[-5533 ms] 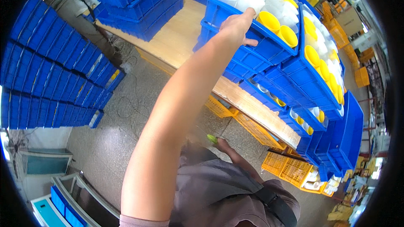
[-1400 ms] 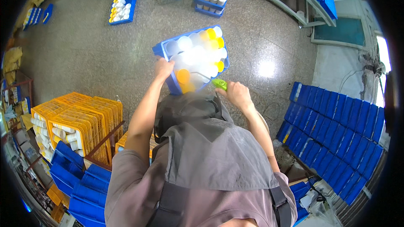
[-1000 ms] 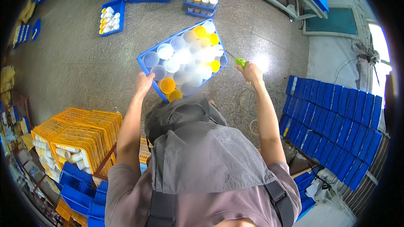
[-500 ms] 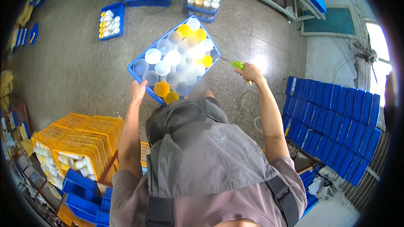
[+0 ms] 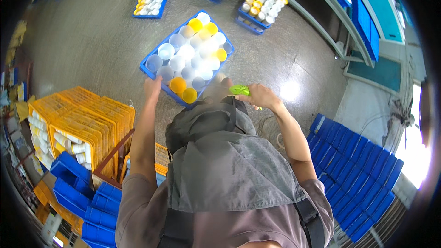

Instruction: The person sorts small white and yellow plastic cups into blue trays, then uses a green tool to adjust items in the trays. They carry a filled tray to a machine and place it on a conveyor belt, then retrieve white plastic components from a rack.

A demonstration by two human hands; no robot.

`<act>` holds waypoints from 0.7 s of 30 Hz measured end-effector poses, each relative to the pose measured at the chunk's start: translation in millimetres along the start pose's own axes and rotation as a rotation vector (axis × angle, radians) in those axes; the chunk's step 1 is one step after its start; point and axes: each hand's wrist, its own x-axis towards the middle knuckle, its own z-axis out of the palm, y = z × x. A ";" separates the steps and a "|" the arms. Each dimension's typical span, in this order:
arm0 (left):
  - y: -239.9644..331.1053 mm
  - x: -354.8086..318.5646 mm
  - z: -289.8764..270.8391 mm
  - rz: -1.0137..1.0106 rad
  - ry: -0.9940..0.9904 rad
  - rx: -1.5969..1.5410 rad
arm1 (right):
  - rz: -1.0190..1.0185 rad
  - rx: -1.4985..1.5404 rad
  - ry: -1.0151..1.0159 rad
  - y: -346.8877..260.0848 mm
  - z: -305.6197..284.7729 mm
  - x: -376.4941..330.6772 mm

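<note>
A blue crate [image 5: 146, 70] is packed with upright, open-topped cups [image 5: 186, 51], mostly translucent white, some yellow. My left hand [image 5: 153, 89] is closed on its near left edge. The crate sits at an angle in front of me, its near corner close to my body. My right hand [image 5: 261, 95] is wrapped round the bright green handle of a tool [image 5: 240, 90], to the right of the crate and apart from it. The tool's thin shaft does not show clearly now. Glare and haze wash out the cups at the crate's right side.
Smaller blue crates of white and yellow cups [image 5: 149, 2] [image 5: 264, 2] stand on the grey floor ahead. Yellow baskets [image 5: 82, 128] and blue bins [image 5: 73, 193] are at left. Stacked blue crates [image 5: 353, 174] line the right. A metal rack [image 5: 317, 16] stands far right.
My right hand has drawn the green-handled tool back toward my body, away from the crate's right corner, where its thin shaft reached. My left hand stays on the crate. The view has turned.
</note>
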 end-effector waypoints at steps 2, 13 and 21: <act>2.2 15.4 -8.2 -0.024 0.077 0.001 | -0.004 -0.053 0.044 -12.4 -12.1 10.2; 49.2 154.8 -47.7 -0.083 0.210 -0.118 | -0.203 -0.286 0.365 -69.1 -138.7 113.1; 177.6 204.7 -90.0 -0.082 0.267 0.132 | -0.441 -0.141 0.394 -142.3 -253.2 151.5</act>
